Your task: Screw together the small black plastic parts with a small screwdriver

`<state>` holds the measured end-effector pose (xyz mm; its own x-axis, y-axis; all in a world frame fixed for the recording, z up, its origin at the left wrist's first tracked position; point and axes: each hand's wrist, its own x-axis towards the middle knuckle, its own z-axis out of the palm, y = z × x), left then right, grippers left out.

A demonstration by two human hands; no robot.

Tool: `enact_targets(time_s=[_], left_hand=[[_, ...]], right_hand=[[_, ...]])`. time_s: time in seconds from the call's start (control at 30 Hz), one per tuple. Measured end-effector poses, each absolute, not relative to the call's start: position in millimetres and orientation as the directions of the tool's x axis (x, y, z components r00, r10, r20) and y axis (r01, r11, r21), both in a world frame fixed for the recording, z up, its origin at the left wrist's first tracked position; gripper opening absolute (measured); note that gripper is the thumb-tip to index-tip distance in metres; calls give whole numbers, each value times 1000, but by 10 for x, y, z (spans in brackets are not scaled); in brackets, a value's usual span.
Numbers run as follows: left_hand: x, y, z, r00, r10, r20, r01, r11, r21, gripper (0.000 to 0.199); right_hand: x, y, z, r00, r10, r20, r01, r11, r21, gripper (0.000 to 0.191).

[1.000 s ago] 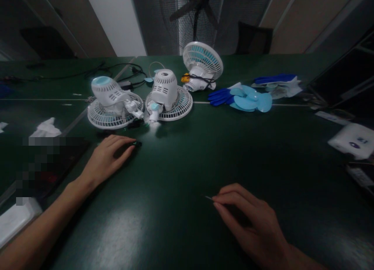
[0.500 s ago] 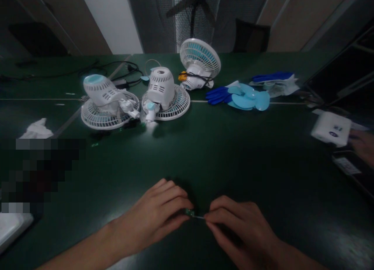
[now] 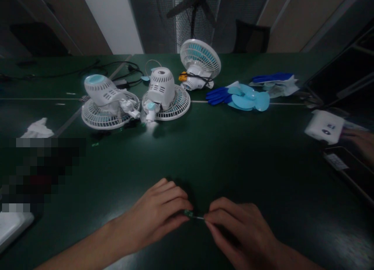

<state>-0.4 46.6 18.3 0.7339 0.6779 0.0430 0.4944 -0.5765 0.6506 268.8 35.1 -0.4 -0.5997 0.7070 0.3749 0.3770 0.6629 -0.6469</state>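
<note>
My left hand (image 3: 163, 211), low in the middle of the head view, pinches a small green piece (image 3: 188, 213) between thumb and fingers. To its right, my right hand (image 3: 239, 225) grips a thin metallic rod (image 3: 199, 217), whose exposed end reaches the green piece. What the rod belongs to is hidden inside the right hand. Both hands are just above the dark green table (image 3: 181, 157), close together but apart.
Two white fans (image 3: 111, 102) (image 3: 163, 94) lie face down, and another fan (image 3: 200, 63) stands tilted behind. Blue gloves (image 3: 217, 96) and a light-blue fan blade (image 3: 248, 97) lie right of them. At far right, a person's hand (image 3: 360, 141) is beside a white box (image 3: 325, 126).
At the right, the white box, the dark object below it and the other person's hand have shifted left. My two hands have barely moved.
</note>
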Motion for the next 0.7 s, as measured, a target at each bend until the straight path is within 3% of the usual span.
enact_targets(time_s=[0.33, 0.7], left_hand=[[4, 459, 164, 720, 693, 50, 499, -566, 656, 14], [-276, 640, 137, 752, 659, 12, 456, -534, 712, 27]], right_hand=[[2685, 373, 17, -574, 711, 406, 370, 667, -646, 16], [2738, 361, -42, -577, 719, 386, 358, 648, -672, 18]])
